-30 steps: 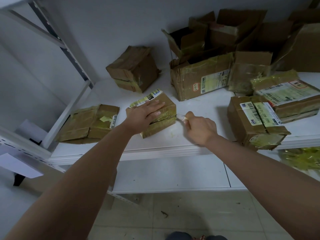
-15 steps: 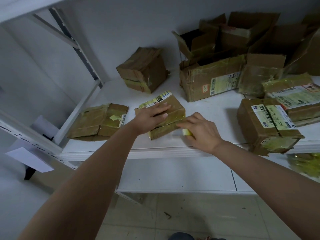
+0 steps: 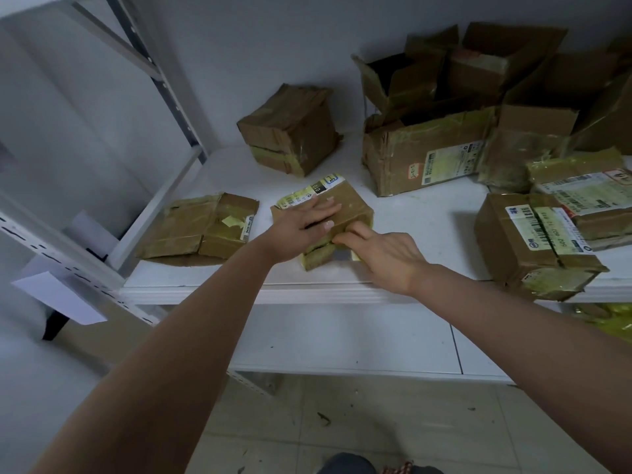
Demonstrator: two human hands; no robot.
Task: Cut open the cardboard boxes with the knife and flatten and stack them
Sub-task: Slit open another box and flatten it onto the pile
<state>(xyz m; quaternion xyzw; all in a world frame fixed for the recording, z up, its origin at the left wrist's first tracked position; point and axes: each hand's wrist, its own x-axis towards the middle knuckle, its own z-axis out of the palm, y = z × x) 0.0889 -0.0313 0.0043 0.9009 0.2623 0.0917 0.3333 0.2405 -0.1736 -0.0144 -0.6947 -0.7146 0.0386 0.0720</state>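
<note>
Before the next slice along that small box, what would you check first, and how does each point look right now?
1. Left hand presses flat on the small box: ok.
2. Left fingers away from the cut line: cannot tell.
3. Knife in right hand, only a pale bit visible: cannot tell the blade's direction.
4. Box sits fully on the shelf: ok.
5. Flattened box lies left, apart: ok.
</note>
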